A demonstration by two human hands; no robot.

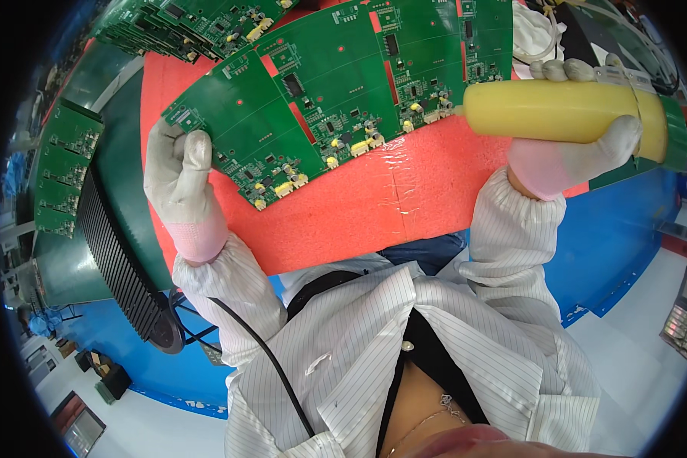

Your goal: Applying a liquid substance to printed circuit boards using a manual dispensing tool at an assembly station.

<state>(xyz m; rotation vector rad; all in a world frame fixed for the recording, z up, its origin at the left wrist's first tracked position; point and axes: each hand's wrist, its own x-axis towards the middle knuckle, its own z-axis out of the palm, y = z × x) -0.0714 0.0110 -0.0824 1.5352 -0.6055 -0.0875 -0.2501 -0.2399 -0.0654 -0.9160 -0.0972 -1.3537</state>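
Pinstriped white cloth coat (336, 359), six o'clock; gloved left hand (182, 174) pinches green circuit panel (336, 99) over red foam slab (328, 214); right hand (607, 145) grips yellow cylindrical bottle (538, 112); blue floor (156, 366), eight.

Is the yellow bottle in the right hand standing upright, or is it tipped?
Tipped: the yellow bottle lies sideways in the right hand, its narrow tip pointing left toward the green circuit board.

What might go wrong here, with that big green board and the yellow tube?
The yellow tube in the right hand appears very near small parts along the green board's lower edge, so it might knock them. The left hand grips the board at its left end only, so it could perhaps shift.
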